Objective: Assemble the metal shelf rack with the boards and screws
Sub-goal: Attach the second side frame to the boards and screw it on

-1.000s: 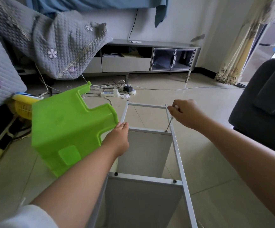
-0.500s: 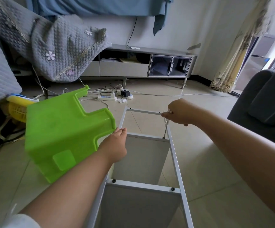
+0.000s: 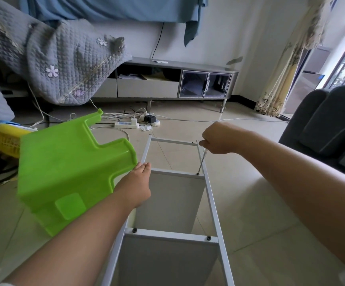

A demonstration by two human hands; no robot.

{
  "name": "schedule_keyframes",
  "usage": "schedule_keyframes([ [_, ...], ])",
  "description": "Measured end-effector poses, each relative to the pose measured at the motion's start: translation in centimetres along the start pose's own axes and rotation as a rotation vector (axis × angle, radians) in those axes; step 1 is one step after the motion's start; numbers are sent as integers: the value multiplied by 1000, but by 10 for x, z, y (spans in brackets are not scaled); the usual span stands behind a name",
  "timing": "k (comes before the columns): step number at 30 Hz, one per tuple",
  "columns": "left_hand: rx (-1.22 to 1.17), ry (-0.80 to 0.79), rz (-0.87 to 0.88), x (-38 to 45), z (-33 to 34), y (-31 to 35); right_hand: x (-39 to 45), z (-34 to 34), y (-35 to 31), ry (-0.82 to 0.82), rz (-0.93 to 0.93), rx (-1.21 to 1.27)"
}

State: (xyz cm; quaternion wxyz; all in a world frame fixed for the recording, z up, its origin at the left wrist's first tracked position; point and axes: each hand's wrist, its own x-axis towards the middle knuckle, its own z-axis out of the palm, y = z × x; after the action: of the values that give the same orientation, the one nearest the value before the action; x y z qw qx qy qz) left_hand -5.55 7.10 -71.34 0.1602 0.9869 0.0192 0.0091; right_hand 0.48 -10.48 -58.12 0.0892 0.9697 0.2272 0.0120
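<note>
A white metal rack frame [image 3: 212, 200] lies on the tiled floor, stretching away from me. Two grey boards [image 3: 173, 201] are fitted between its rails, and dark screws [image 3: 208, 237] show on the nearer crossbar. My right hand [image 3: 219, 139] grips a screwdriver [image 3: 201, 161] whose tip sits on a screw at the far board's right corner. My left hand [image 3: 135, 186] rests on the left rail at the far board's left end, fingers straight and together.
A tipped green plastic stool [image 3: 68, 170] leans against the rack's left side. A power strip with cables [image 3: 127, 124] lies beyond the frame. A dark sofa [image 3: 328, 129] stands at the right, a grey TV cabinet [image 3: 167, 83] along the far wall, a yellow basket [image 3: 6, 137] at the left.
My right hand has shifted slightly on the screwdriver while its tip stays on the same screw. My left hand keeps its place on the left rail. The view has tilted a little.
</note>
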Motion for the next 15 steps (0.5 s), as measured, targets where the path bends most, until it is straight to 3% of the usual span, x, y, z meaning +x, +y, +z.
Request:
schedule_keyframes([
  [2, -11, 8, -5, 2, 1, 0, 3, 2, -4, -19, 24, -74],
  [8, -96, 69, -83, 3, 2, 0, 10, 3, -10, -20, 167, 37],
  [10, -92, 153, -136, 0, 1, -4, 7, -1, -8, 69, 131, 79],
  [15, -116, 130, -144, -9, 1, -7, -6, 5, -29, 262, -92, 409],
])
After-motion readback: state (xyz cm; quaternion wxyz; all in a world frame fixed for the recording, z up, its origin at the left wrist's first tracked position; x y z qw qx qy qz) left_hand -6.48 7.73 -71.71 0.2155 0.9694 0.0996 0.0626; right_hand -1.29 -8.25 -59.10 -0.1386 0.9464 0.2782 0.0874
